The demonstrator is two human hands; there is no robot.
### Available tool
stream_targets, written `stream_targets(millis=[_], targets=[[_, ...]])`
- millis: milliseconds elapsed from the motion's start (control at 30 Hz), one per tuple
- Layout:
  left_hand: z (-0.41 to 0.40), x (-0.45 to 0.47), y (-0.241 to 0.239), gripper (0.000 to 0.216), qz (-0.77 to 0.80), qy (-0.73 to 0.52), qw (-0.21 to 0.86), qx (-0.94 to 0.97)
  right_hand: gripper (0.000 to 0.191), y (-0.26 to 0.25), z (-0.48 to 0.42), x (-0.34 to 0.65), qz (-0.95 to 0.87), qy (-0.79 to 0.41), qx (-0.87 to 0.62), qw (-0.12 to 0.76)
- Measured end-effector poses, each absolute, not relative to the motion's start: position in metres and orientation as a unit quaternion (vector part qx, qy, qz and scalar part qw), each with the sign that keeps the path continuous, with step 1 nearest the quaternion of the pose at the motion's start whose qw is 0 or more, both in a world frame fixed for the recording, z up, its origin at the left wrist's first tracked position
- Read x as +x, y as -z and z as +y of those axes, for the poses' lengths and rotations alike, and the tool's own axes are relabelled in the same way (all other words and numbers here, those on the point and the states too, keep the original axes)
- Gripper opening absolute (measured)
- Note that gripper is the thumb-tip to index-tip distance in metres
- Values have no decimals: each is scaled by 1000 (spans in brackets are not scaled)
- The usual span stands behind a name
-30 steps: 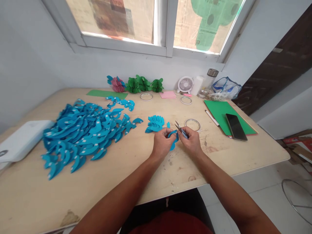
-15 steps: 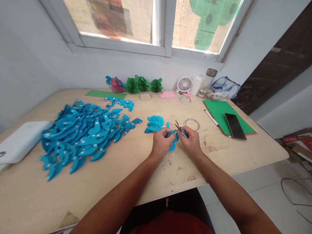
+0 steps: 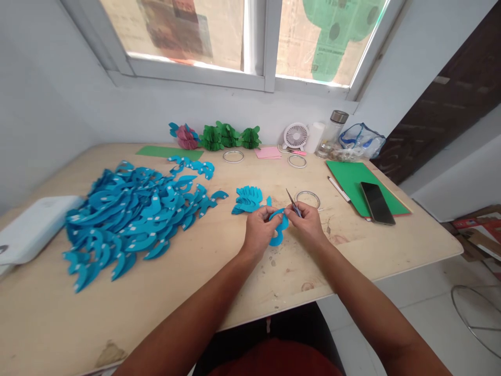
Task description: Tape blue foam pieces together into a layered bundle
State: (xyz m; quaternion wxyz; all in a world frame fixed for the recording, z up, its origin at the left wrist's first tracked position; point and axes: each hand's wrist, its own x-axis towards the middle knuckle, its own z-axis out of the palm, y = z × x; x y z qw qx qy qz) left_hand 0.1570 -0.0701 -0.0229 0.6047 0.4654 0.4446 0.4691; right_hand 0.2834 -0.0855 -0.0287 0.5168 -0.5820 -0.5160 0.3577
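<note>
My left hand [image 3: 258, 228] pinches a curved blue paper cutout [image 3: 277, 238] just above the tabletop. Small scissors [image 3: 294, 202] are held in my right hand [image 3: 306, 221], blades closed and pointing up and away. The right fingertips also touch the upper end of the cutout. Beyond my left hand lies a small stack of blue paper pieces [image 3: 249, 199], fanned out, with a narrow blue scrap [image 3: 269, 201] beside it. A large heap of blue cutouts [image 3: 136, 209] with white squares on them spreads over the left of the table.
Rolls of tape [image 3: 308, 199] lie on the table [image 3: 219, 303]. A phone [image 3: 377, 202] rests on green sheets [image 3: 348, 180] at right, near a pen [image 3: 338, 189]. Along the wall stand green paper figures [image 3: 229, 134], a fan [image 3: 296, 136] and a bottle [image 3: 332, 133]. A white case [image 3: 35, 227] sits at left.
The scissor blades have gone from apart to together and now point more upward. My right fingertips have come onto the cutout's upper end, which shows more between my hands.
</note>
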Motion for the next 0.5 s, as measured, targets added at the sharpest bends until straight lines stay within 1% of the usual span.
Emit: stream_targets(millis=[333,500], targets=[[-68,159,28,20,427,-471,615,466,21,29,-84,285,-512,-334,-602,514],[-68,159,30,21,414,-437,642,474,22,24,-86,284,-519,-337,-598,509]])
